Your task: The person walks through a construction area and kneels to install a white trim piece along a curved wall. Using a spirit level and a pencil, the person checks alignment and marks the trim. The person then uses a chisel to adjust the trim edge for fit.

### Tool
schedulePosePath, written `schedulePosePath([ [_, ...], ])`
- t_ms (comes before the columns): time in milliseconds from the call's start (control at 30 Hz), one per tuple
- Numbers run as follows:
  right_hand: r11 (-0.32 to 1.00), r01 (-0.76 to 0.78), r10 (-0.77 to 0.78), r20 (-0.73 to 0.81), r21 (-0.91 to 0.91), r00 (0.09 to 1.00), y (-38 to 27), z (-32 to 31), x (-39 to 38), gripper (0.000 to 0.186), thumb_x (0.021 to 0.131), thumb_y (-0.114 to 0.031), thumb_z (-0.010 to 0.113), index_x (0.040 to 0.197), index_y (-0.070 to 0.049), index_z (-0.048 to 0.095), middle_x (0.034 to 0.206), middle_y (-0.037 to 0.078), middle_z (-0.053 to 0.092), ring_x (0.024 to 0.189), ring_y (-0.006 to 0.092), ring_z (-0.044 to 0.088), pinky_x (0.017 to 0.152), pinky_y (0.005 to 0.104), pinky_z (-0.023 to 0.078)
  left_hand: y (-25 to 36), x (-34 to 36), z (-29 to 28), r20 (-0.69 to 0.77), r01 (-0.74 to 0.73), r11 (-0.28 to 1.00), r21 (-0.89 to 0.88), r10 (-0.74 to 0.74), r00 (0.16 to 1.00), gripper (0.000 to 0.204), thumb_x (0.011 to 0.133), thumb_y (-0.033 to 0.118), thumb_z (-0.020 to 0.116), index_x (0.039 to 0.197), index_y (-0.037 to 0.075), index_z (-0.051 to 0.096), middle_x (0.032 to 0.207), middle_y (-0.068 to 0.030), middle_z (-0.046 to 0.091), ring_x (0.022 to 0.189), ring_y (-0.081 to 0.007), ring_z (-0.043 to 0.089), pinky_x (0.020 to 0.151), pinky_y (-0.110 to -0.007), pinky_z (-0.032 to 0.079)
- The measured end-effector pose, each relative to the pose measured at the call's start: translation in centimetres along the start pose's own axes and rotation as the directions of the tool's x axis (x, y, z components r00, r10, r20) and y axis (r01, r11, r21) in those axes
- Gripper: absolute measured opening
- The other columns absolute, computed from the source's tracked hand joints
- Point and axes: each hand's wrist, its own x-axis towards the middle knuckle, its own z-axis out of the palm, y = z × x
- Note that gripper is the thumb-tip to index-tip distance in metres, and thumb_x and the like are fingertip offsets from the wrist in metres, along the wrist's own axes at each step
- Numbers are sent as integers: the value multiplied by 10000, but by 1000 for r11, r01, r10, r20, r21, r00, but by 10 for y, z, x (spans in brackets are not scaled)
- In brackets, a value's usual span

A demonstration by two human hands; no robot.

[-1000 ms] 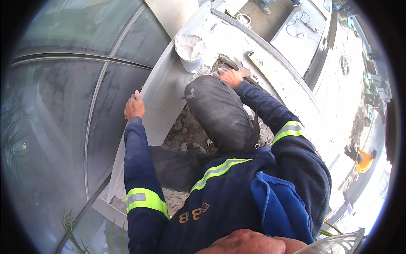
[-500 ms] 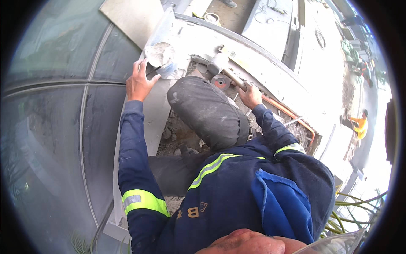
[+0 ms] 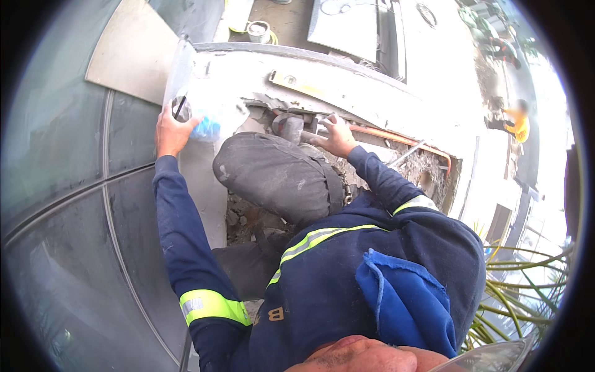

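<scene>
My left hand (image 3: 173, 131) is closed round the rim of a translucent blue plastic container (image 3: 209, 129), which is tilted over at the corner of the white ledge. A thin black stick (image 3: 180, 107) shows at its mouth; the contents are mostly hidden. My right hand (image 3: 338, 136) is low over the broken trench, its fingers apart, by a hammer (image 3: 290, 129) with a dusty grey head. The hammer lies in the rubble beside my bent knee, its handle partly covered by the hand. Close to the head is a round disc tool (image 3: 279, 121), partly hidden.
A yellow spirit level (image 3: 304, 88) lies on the white ledge (image 3: 229, 71). An orange pipe (image 3: 384, 134) runs along the trench. Dark glass panels (image 3: 56, 186) stand at left, with a pale board (image 3: 130, 49) against them. Beyond is a bucket (image 3: 259, 32); a person in yellow (image 3: 519, 124) is far right.
My right hand has lowered the hammer from above the trench into the rubble and loosened its fingers. My left hand has taken hold of the container and tipped it.
</scene>
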Motion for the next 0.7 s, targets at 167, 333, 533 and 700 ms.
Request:
schedulePosePath([
  [167,297,-72,-103,107,952,989,-96,-97,73,1086,831,-519,786,1602,-38,192,1524,326,359,1376,445,453,1084,486,463,27,-7,-35,217,237,288,-928,-99,971,796,825,490,761,1373,-42,534,1147,-115,662,982,-162,657,807,-268,517],
  [333,629,450,-196,-431,634,881,-129,-189,108,1274,658,-554,882,1620,-102,179,1512,298,383,1379,449,442,1074,592,434,114,-10,-41,206,183,199,-963,100,973,777,834,491,740,1358,-46,539,1201,-133,648,1016,-182,673,799,-262,535],
  [533,861,314,-450,-312,-401,836,-107,-249,55,1281,519,-552,932,1592,-211,321,1439,219,505,1274,388,545,1099,531,374,239,2,11,277,79,642,-762,213,937,821,799,566,734,1233,-114,581,1159,-240,673,1031,-293,692,918,-351,548],
  [700,993,52,-86,-366,-101,926,-2,-230,18,1231,619,-421,905,1593,-81,234,1274,256,595,1163,384,617,1031,515,447,338,-21,99,277,-1,603,-798,368,887,931,788,709,710,1244,-94,595,1160,-294,664,1070,-364,675,950,-407,525],
])
